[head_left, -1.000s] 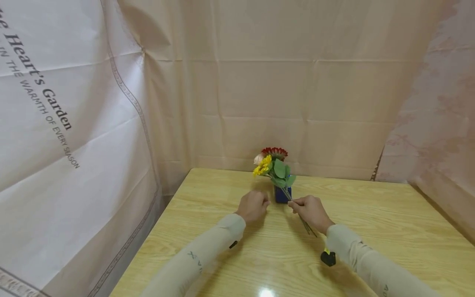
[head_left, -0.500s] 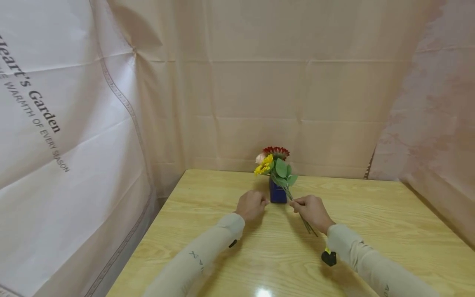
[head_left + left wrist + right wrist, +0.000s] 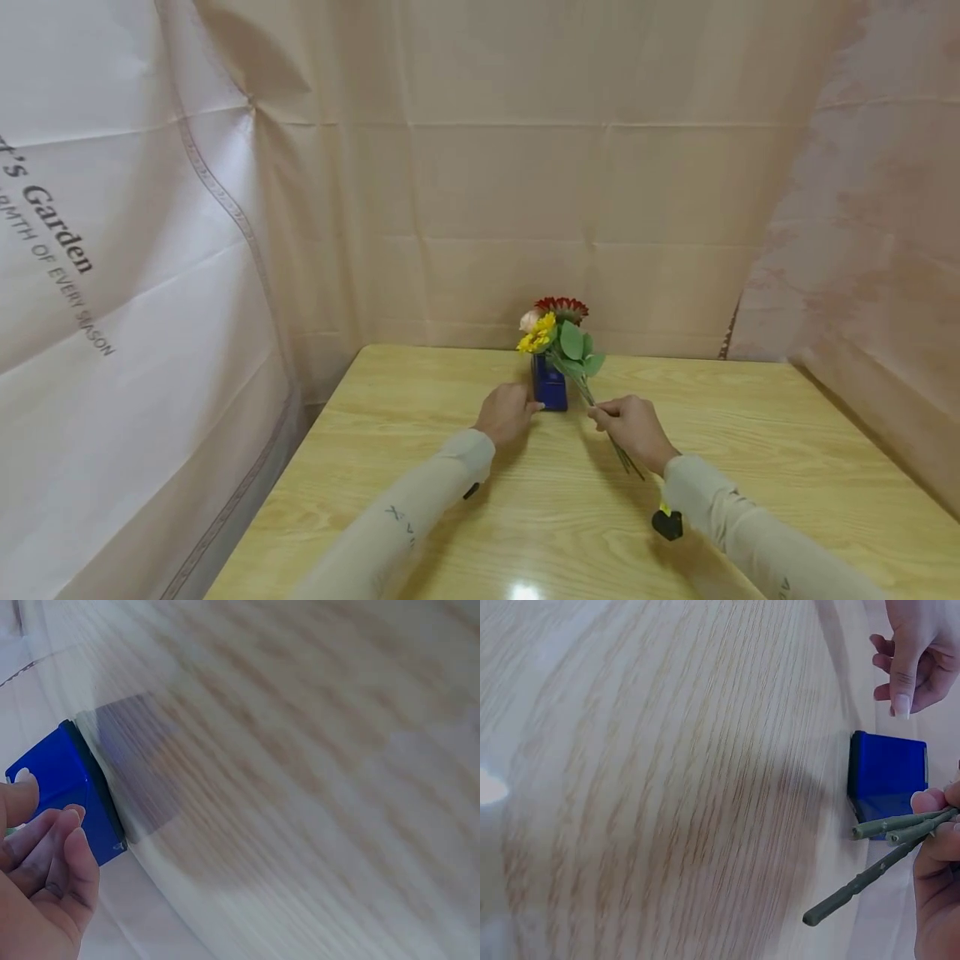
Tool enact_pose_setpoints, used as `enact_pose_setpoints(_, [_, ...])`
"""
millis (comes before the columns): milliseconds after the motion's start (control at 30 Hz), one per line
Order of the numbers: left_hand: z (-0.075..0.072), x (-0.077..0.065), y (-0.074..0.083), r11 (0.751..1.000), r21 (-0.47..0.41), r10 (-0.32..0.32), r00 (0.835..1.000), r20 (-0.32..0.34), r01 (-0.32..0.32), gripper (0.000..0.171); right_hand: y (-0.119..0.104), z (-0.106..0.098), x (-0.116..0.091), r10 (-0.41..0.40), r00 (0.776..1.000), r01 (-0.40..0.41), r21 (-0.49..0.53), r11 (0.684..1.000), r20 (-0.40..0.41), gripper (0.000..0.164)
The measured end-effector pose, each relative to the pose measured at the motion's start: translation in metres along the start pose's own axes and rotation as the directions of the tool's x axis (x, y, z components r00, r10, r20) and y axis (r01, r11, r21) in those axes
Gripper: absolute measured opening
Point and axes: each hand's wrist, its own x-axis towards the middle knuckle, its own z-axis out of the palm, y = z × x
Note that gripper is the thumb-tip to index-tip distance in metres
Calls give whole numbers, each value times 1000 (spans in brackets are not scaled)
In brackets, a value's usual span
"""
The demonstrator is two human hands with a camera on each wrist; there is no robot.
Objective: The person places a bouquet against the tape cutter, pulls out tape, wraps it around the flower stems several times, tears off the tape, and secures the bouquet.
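Observation:
A blue vase [image 3: 551, 393] with a square cross-section stands near the far edge of the wooden table [image 3: 450, 375]. My left hand [image 3: 506, 412] is just left of its base, fingers loosely curled and holding nothing. A small gap shows between the left thumb and the vase in the right wrist view. My right hand [image 3: 633, 429] pinches a bunch of flower stems [image 3: 866, 883] between thumb and fingers. The bunch slants up to the left in front of the vase, with a red flower [image 3: 564, 309], a yellow flower [image 3: 537, 333], a pale pink flower [image 3: 529, 320] and green leaves [image 3: 572, 340].
A beige cloth backdrop [image 3: 480, 183] hangs behind the table. On the left hangs a pale printed cloth [image 3: 135, 250], on the right a patterned one [image 3: 877, 217]. A small black device [image 3: 667, 525] is at the right wrist.
The head view has turned right. Both hands and the held flowers have shifted right relative to the table and vase, bringing the left hand closer to the vase.

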Motion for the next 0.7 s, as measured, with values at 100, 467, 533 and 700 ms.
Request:
enact_pose_setpoints(100, [3,4,2,1000,15,-6,1000,-10,6,31,4,-4,-2,9,1000,-9,8,1000,-2,30])
enact_pose_setpoints(467, [9,8,5,1000,0,-13,999,-45,13,25,13,-12,-7,9,1000,-9,22,1000,-5,33])
enact_pose_setpoints(533, [9,8,5,999,36,-5,995,-99,9,25,14,-13,-7,-1,1000,1,22,1000,-4,32])
enact_pose_setpoints(700, [8,8,3,991,131,27,984,-178,-4,23,17,-16,-9,-12,1000,12,4,1000,-2,32])
